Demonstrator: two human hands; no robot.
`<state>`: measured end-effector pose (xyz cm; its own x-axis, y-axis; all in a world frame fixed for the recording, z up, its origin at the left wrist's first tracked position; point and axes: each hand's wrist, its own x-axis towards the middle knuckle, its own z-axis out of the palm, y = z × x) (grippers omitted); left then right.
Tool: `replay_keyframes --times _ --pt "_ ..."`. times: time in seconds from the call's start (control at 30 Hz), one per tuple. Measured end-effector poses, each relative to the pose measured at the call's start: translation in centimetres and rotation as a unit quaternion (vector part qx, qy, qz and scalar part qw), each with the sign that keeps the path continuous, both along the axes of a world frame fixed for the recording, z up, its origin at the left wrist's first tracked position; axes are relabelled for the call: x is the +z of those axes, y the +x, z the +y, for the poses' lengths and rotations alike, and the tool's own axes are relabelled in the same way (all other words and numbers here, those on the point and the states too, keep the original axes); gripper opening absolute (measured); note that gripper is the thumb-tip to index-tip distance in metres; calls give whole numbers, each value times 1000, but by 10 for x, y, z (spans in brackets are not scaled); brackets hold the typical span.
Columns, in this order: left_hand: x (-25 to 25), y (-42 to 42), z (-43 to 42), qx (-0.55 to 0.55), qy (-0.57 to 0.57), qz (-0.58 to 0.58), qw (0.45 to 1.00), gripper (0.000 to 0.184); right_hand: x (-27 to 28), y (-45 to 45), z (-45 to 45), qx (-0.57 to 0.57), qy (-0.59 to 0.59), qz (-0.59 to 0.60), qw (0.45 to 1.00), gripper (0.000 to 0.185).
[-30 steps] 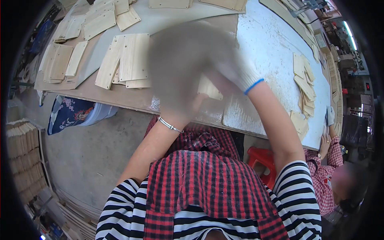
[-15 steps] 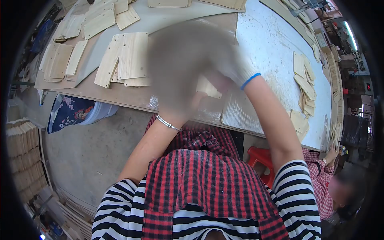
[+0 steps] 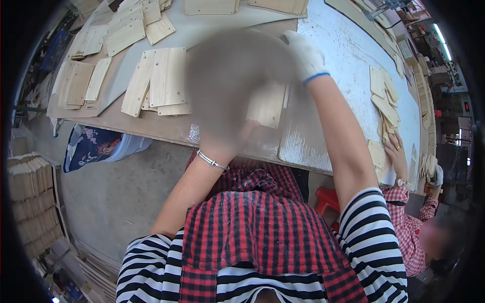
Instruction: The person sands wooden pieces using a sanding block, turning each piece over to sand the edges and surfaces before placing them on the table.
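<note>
A thin pale wooden board (image 3: pixel 265 107) with small corner holes lies on the table in front of me, its upper left part lost in a grey blur. My left hand (image 3: pixel 233 135), bare with a silver bangle at the wrist, is at the board's lower left corner; its thumb touches the edge, and the other fingers are hidden by the blur. Up and to the right of the board is my right hand (image 3: pixel 307 54), in a white glove with a blue cuff, apart from the board. Blur covers part of its fingers, so any held thing cannot be made out.
Similar boards (image 3: pixel 166 76) lie left of the blur, with more piles (image 3: pixel 126 30) at the far left. Another pile (image 3: pixel 385 101) lies on the right, where a co-worker's hand (image 3: pixel 395 149) touches it. A red stool (image 3: pixel 328 202) stands below the table edge.
My right hand has moved up and away from the board, uncovering more of it. My left hand has stayed at its corner. A co-worker's hand has reached onto the right pile.
</note>
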<state>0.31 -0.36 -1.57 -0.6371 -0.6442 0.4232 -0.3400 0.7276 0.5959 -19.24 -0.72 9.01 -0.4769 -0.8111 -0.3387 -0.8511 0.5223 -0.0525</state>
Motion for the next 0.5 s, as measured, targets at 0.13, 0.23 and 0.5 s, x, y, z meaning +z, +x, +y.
replay_keyframes --times 0.13,0.23,0.5 --pt "14 -1 0 -8 53 29 998 55 -91 -29 22 128 -324 -26 937 46" --pt "16 -2 3 -9 -41 20 999 31 -89 -25 31 142 -411 47 899 54" --pt "9 -29 27 -19 -85 -18 996 32 -67 -44 60 -181 -494 -108 844 38"
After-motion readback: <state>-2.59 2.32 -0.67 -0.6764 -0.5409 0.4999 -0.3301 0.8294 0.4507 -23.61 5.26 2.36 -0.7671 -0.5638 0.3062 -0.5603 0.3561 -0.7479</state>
